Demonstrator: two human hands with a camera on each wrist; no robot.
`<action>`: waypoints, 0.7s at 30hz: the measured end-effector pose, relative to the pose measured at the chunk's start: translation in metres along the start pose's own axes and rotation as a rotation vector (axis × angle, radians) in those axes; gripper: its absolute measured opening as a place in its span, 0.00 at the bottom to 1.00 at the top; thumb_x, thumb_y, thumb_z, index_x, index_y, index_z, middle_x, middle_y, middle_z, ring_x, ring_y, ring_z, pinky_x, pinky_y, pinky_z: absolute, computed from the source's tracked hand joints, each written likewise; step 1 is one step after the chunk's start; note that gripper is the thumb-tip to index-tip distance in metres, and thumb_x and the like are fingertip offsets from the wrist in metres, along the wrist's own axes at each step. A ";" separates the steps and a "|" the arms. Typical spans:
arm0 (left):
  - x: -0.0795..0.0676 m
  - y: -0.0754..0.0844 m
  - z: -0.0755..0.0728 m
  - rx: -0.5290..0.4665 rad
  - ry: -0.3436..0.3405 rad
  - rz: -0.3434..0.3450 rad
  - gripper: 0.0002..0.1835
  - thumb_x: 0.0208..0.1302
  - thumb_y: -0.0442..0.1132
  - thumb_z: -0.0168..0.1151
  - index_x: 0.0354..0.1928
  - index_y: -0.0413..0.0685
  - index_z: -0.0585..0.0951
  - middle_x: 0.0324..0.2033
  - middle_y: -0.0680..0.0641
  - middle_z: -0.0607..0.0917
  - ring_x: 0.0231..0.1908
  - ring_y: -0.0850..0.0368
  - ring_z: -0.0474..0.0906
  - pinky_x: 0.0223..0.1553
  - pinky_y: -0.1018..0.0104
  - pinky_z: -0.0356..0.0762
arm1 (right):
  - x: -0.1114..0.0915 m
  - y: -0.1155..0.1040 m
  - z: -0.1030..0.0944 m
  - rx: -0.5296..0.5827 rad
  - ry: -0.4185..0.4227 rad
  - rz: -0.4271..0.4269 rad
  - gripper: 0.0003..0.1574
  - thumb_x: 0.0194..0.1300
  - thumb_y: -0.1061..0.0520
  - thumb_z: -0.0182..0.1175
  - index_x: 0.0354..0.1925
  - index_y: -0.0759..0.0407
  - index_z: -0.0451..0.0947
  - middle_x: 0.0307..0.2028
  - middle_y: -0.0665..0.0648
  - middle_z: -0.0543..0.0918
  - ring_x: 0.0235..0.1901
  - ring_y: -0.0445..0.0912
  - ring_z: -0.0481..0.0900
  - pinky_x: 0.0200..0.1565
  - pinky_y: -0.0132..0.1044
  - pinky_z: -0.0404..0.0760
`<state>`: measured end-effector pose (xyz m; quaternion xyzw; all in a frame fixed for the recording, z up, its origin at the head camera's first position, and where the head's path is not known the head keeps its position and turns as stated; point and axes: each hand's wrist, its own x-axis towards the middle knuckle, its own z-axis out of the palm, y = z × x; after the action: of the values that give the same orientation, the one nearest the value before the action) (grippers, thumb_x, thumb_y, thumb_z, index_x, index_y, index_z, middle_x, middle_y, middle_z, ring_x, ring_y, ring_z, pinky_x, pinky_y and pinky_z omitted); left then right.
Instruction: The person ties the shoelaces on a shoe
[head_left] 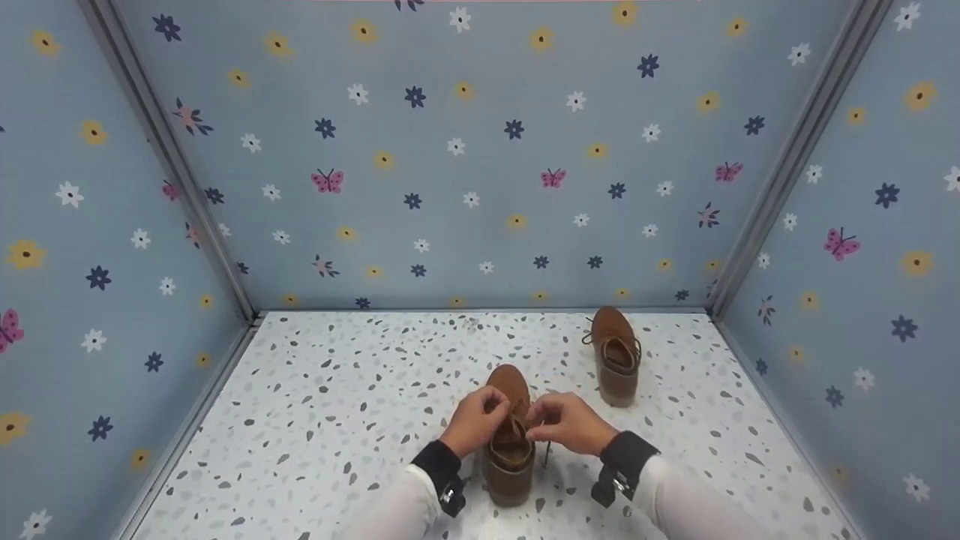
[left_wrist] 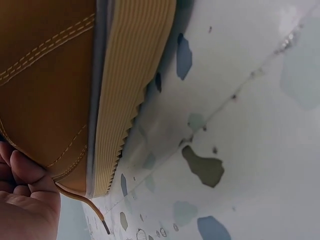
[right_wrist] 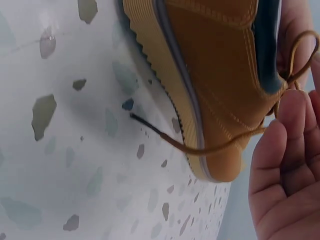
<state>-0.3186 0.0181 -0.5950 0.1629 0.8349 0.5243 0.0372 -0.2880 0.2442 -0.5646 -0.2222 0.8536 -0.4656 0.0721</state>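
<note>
A brown lace-up shoe stands on the speckled floor, its toe facing away from me and both hands over its lacing. With curled fingers my left hand pinches the shoelace on the left side; one tipped end hangs out below it. From the right, my right hand pinches the lace too, thumb and finger drawn together. A lace loop stands up at those fingers in the right wrist view, while the other dark-tipped end dangles along the shoe's side. The tongue area is partly hidden by the fingers.
A second brown shoe stands farther off to the right, near the back wall, its laces showing at the sides. Blue panels with flowers and butterflies enclose the white speckled floor at the back and both sides.
</note>
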 end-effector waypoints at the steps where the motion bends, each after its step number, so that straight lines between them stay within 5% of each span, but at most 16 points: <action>1: 0.000 0.000 0.000 0.003 0.002 0.002 0.06 0.72 0.41 0.62 0.38 0.48 0.82 0.32 0.54 0.80 0.35 0.62 0.75 0.41 0.66 0.76 | 0.000 -0.001 0.001 -0.002 -0.018 -0.005 0.12 0.60 0.55 0.77 0.41 0.56 0.86 0.38 0.59 0.88 0.34 0.36 0.81 0.38 0.29 0.80; 10: -0.003 -0.001 0.000 0.015 0.002 0.017 0.06 0.72 0.41 0.61 0.38 0.48 0.82 0.33 0.53 0.81 0.35 0.62 0.75 0.40 0.67 0.76 | 0.001 -0.004 0.010 -0.046 -0.101 -0.049 0.11 0.59 0.53 0.78 0.41 0.52 0.90 0.41 0.54 0.91 0.43 0.35 0.83 0.49 0.35 0.83; 21: -0.003 -0.002 -0.002 0.046 -0.004 0.020 0.05 0.73 0.42 0.60 0.39 0.50 0.81 0.35 0.52 0.82 0.36 0.61 0.76 0.43 0.65 0.76 | 0.004 -0.005 0.017 -0.092 -0.087 -0.080 0.09 0.59 0.53 0.77 0.39 0.53 0.90 0.39 0.54 0.89 0.40 0.34 0.80 0.46 0.30 0.80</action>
<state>-0.3170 0.0152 -0.5963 0.1734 0.8450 0.5050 0.0300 -0.2839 0.2271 -0.5695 -0.2792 0.8606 -0.4183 0.0800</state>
